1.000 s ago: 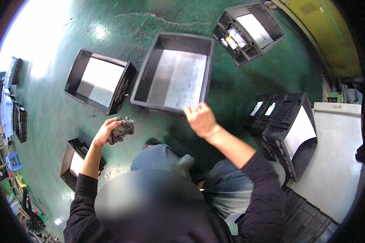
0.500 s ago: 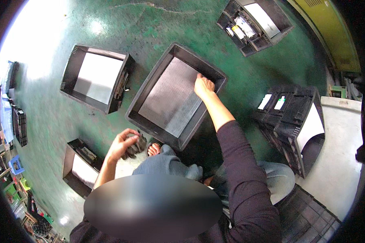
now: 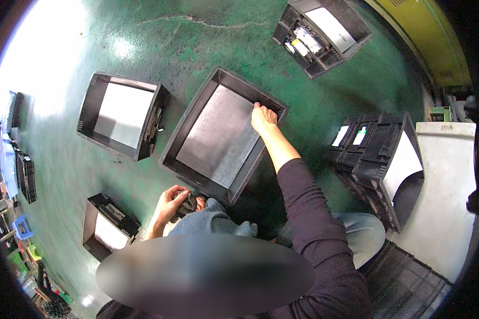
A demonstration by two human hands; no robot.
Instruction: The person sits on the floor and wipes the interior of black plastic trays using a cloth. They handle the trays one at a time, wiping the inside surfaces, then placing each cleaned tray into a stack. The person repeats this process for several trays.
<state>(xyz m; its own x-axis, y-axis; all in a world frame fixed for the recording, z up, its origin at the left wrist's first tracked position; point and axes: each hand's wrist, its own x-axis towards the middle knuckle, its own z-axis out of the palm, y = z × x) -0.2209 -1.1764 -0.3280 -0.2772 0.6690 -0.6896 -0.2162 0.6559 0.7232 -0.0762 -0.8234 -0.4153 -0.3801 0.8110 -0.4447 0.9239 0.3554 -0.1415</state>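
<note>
Head view: two bare hands, one large black plastic crate, surrounding crates, green floor (image 3: 234, 45).

Item: left hand (image 3: 167, 206). Fingers closed around a crumpled dark grey cloth (image 3: 186, 208), bunched against the thumb. Bare toes (image 3: 200, 202) are seen just beside these fingers.

Item: right hand (image 3: 264, 120). Fingers curled, over the right inner side of the crate; whether anything is pinched, or the wall touched, cannot be told.

Item: black plastic crate (image 3: 213, 133). Laid on the floor, its base mostly to the left of and below the right fingers; its near left corner is found just beyond the left fingers. No loose contents are seen.

Item: sheet-lined crate (image 3: 153, 119). Placed beyond the left fingers, to their left, with a white sheet (image 3: 123, 109) inside.

Item: compartmented crate (image 3: 354, 20). Placed beyond and to the right of the right fingers; small packages (image 3: 300, 48) are held in its compartments.

Risks, as judged: the crate could be skidded or swung toward the toes if pressed by the right hand on one side only. The cloth could be dropped if the left fingers were slackened, since it is gathered loosely.
</note>
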